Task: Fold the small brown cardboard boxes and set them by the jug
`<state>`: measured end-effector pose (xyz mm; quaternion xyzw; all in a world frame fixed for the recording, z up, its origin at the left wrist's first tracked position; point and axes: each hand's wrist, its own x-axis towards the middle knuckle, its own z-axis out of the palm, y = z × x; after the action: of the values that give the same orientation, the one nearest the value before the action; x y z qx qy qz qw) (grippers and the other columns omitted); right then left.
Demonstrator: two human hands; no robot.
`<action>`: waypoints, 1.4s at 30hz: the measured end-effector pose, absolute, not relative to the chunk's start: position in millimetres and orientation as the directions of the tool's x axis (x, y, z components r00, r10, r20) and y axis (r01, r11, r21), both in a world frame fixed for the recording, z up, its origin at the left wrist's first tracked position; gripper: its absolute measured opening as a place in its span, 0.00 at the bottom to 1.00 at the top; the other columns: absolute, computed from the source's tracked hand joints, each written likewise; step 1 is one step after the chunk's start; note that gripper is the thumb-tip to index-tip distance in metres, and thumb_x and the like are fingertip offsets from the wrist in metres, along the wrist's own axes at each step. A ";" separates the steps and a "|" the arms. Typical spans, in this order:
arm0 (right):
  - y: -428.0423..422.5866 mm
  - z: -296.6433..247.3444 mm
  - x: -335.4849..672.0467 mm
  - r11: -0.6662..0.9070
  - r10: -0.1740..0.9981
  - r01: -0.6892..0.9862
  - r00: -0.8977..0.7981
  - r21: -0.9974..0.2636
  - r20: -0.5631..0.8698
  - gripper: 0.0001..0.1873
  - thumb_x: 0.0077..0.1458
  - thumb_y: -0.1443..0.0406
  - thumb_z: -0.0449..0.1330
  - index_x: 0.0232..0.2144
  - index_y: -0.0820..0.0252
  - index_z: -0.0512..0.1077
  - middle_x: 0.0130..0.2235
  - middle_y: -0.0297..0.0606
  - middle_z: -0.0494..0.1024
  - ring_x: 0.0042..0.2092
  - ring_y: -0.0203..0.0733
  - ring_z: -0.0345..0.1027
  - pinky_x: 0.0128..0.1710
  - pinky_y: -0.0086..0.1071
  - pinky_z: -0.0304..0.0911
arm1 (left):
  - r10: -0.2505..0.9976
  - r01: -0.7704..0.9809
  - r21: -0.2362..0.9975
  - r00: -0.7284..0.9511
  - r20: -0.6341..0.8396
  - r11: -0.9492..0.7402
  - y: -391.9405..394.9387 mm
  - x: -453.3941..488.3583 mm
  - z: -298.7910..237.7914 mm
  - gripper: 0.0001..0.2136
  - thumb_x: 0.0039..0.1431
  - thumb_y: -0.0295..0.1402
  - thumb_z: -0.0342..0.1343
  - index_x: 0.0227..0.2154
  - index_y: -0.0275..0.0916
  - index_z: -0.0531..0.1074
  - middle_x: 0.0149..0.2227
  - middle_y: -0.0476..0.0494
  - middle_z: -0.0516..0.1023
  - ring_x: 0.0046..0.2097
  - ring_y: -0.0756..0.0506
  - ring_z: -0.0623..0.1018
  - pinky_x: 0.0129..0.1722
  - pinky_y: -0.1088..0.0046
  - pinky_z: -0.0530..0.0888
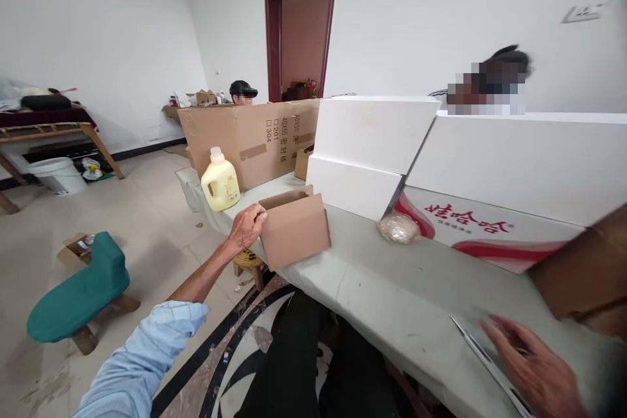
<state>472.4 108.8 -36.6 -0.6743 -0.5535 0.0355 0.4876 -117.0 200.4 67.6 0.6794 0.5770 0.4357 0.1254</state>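
My left hand is closed on the upper left edge of a small brown cardboard box, its fingers pinched over the rim. The box stands at the near edge of the cloth-covered table, with its top open. At the lower right, my right hand is blurred by motion, with its fingers partly spread. Right beside it on the table lies a slim, pointed metal tool, perhaps scissors; its far end runs out of view. The hand appears apart from the tool.
A yellow jug stands left of the box, before a large carton. White boxes, a red-and-white carton and a tape roll line the back. A brown box sits right. Two people are behind.
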 end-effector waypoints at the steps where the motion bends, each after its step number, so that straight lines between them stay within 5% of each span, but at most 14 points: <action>1: 107.5 -33.8 459.5 0.088 0.824 0.653 0.378 -0.753 0.423 0.30 0.48 0.30 0.66 0.37 0.42 0.81 0.34 0.52 0.80 0.32 0.60 0.74 0.35 0.57 0.70 | 0.910 0.615 0.727 -0.036 0.413 -0.305 194.7 -112.8 65.3 0.10 0.68 0.41 0.54 0.32 0.42 0.71 0.31 0.48 0.73 0.37 0.44 0.73 0.43 0.67 0.72; 5: 81.8 -12.1 391.7 0.269 0.905 0.586 0.118 -0.764 0.408 0.44 0.50 0.36 0.71 0.63 0.48 0.74 0.58 0.51 0.80 0.47 0.59 0.79 0.46 0.53 0.77 | 0.981 0.341 0.920 0.057 0.186 -0.194 187.6 -80.6 45.1 0.16 0.63 0.48 0.56 0.28 0.41 0.68 0.23 0.53 0.66 0.27 0.49 0.68 0.29 0.73 0.67; 8: 52.8 6.1 351.1 0.329 0.922 0.547 -0.010 -0.770 0.387 0.48 0.56 0.40 0.70 0.72 0.49 0.65 0.68 0.49 0.73 0.60 0.58 0.75 0.57 0.49 0.75 | 0.987 0.181 0.983 0.158 0.002 -0.031 182.5 -47.2 19.7 0.19 0.61 0.50 0.59 0.26 0.41 0.66 0.21 0.55 0.64 0.22 0.52 0.65 0.24 0.75 0.65; 12: 25.4 20.1 332.5 0.241 0.916 0.561 0.139 -0.792 0.377 0.41 0.59 0.37 0.64 0.63 0.56 0.74 0.54 0.46 0.82 0.52 0.57 0.77 0.49 0.42 0.75 | 0.957 0.030 0.991 0.257 -0.135 0.132 161.8 -14.2 -9.8 0.18 0.63 0.49 0.62 0.32 0.38 0.69 0.25 0.52 0.70 0.24 0.51 0.73 0.26 0.75 0.70; 15: 21.2 22.3 331.9 0.156 0.898 0.584 0.251 -0.797 0.360 0.37 0.60 0.36 0.60 0.52 0.59 0.78 0.40 0.41 0.82 0.39 0.51 0.75 0.39 0.38 0.71 | 0.944 -0.065 0.982 0.293 -0.153 0.179 139.3 -7.8 -17.4 0.25 0.59 0.53 0.67 0.47 0.38 0.72 0.40 0.43 0.80 0.31 0.48 0.81 0.29 0.72 0.78; 19: 30.3 26.4 329.3 0.076 0.898 0.553 0.324 -0.830 0.298 0.37 0.60 0.32 0.57 0.43 0.59 0.77 0.32 0.39 0.79 0.34 0.51 0.76 0.35 0.38 0.68 | 0.913 -0.163 0.981 0.407 -0.034 0.109 110.6 -18.4 -13.1 0.43 0.55 0.59 0.71 0.68 0.47 0.65 0.69 0.29 0.70 0.51 0.39 0.85 0.37 0.68 0.83; 21: 36.2 31.3 325.6 0.053 0.904 0.526 0.337 -0.849 0.265 0.39 0.59 0.30 0.56 0.40 0.59 0.76 0.29 0.40 0.79 0.33 0.52 0.77 0.35 0.39 0.69 | 0.878 -0.119 0.993 0.475 0.049 0.009 100.9 -23.9 -9.7 0.46 0.54 0.57 0.73 0.71 0.48 0.64 0.75 0.29 0.64 0.60 0.33 0.81 0.44 0.65 0.83; 25: 41.4 41.4 317.1 0.029 0.914 0.550 0.325 -0.835 0.245 0.42 0.56 0.26 0.54 0.35 0.58 0.75 0.26 0.41 0.78 0.30 0.52 0.76 0.34 0.39 0.68 | 0.929 0.092 0.969 0.320 0.188 -0.228 94.7 -23.5 -0.3 0.37 0.58 0.50 0.70 0.68 0.42 0.68 0.73 0.30 0.67 0.72 0.28 0.69 0.59 0.56 0.77; 29: 36.5 44.5 313.9 0.063 0.926 0.570 0.272 -0.820 0.260 0.40 0.59 0.28 0.54 0.36 0.58 0.76 0.28 0.40 0.78 0.31 0.50 0.75 0.33 0.38 0.67 | 0.884 0.120 0.897 0.270 0.382 -0.424 97.2 -16.2 15.1 0.32 0.64 0.43 0.63 0.69 0.46 0.63 0.75 0.33 0.64 0.75 0.32 0.66 0.62 0.55 0.75; 33: 27.4 38.7 317.8 0.087 0.932 0.584 0.238 -0.807 0.273 0.40 0.60 0.28 0.55 0.39 0.59 0.77 0.31 0.41 0.79 0.31 0.50 0.74 0.33 0.39 0.68 | 0.831 0.159 0.831 0.280 0.480 -0.533 96.9 -12.9 23.9 0.22 0.60 0.39 0.65 0.55 0.46 0.69 0.74 0.34 0.65 0.73 0.32 0.69 0.60 0.55 0.76; 37: 17.2 26.0 328.3 0.141 0.935 0.600 0.181 -0.787 0.306 0.37 0.63 0.31 0.56 0.39 0.58 0.77 0.33 0.41 0.79 0.33 0.49 0.74 0.36 0.39 0.68 | 0.775 0.169 0.771 0.316 0.547 -0.614 94.5 -14.7 25.3 0.14 0.58 0.32 0.64 0.43 0.44 0.66 0.78 0.30 0.59 0.78 0.31 0.62 0.66 0.48 0.72; 42: 10.0 13.4 345.6 0.165 0.940 0.600 0.145 -0.783 0.309 0.36 0.66 0.31 0.55 0.36 0.56 0.76 0.32 0.38 0.78 0.34 0.48 0.75 0.36 0.38 0.69 | 0.683 0.139 0.716 0.467 0.561 -0.684 87.0 -11.9 34.1 0.23 0.54 0.34 0.73 0.43 0.45 0.63 0.76 0.23 0.61 0.78 0.29 0.62 0.73 0.44 0.66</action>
<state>345.6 10.0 13.4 -0.6164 -0.6246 0.1938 0.4387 -11.9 87.0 34.1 0.8009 0.2566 0.4477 0.3037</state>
